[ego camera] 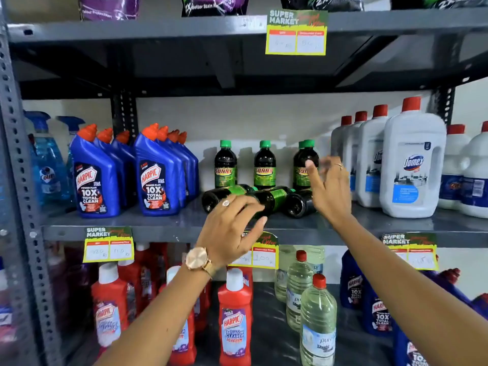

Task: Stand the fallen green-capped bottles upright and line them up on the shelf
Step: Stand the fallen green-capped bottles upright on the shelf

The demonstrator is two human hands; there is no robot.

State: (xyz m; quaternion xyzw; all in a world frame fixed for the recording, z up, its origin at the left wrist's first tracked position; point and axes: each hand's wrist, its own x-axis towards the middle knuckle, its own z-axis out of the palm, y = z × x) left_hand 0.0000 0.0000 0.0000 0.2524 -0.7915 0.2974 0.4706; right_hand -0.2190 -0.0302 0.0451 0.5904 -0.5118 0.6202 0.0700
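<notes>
Dark bottles with green caps and green SUNNY labels stand at the back of the middle shelf (158, 220): one on the left (225, 165), one in the middle (264, 166), and two close together on the right (303, 159). In front of them three such bottles lie on their sides, bases toward me: left (219, 195), middle (274, 198), right (297, 204). My left hand (232, 225), wearing a ring and a watch, hovers open just in front of the middle fallen bottle. My right hand (330, 186) is open with spread fingers, in front of the right upright bottles.
Blue Harpic bottles (155, 175) crowd the shelf's left part and white Domex jugs (412, 165) its right. Price tags hang on the shelf edges. The shelf below holds red Harpic bottles (235, 320) and clear water-like bottles (318, 320).
</notes>
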